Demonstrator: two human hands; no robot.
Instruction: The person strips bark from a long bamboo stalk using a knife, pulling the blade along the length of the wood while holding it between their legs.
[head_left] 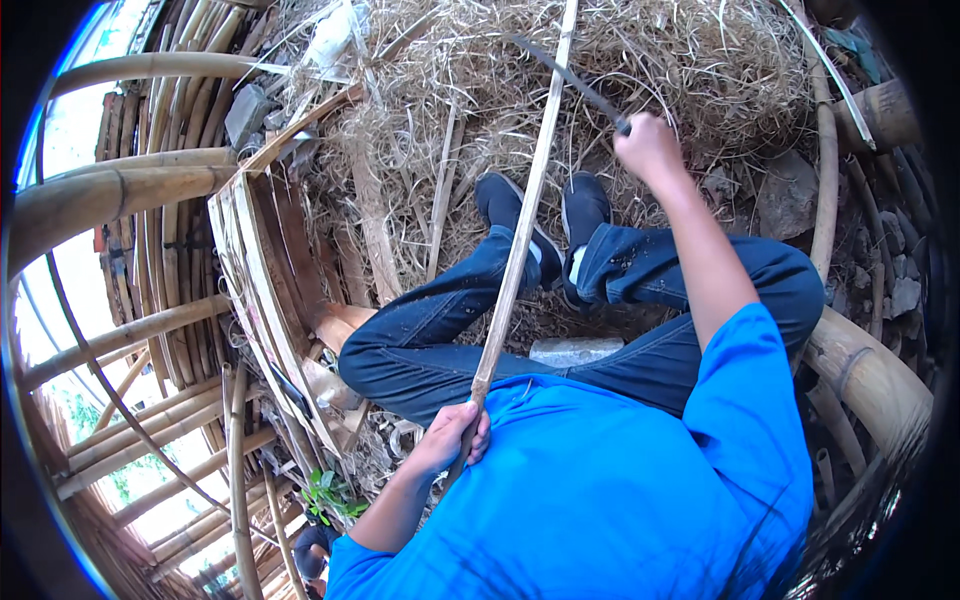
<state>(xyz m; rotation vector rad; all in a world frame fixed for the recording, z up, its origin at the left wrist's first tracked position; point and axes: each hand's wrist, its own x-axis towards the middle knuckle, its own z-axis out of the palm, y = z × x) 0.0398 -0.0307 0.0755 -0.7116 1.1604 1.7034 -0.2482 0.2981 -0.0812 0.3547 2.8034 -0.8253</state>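
Note:
My left hand (455, 432) grips the near end of a long thin bamboo strip (523, 215), which runs up and away over my knees to the top of the view. My right hand (648, 145) is stretched out ahead and closed on the handle of a long dark knife (565, 72). The blade lies across the strip near its far part. I sit with bent legs in blue jeans and dark shoes (545, 215), wearing a blue shirt.
A heap of dry bamboo shavings (690, 70) fills the ground ahead. A woven bamboo panel (270, 270) leans at my left, with thick bamboo poles (110, 195) beyond it. Another thick pole (865, 375) lies at my right. A pale stone block (575, 350) sits under my legs.

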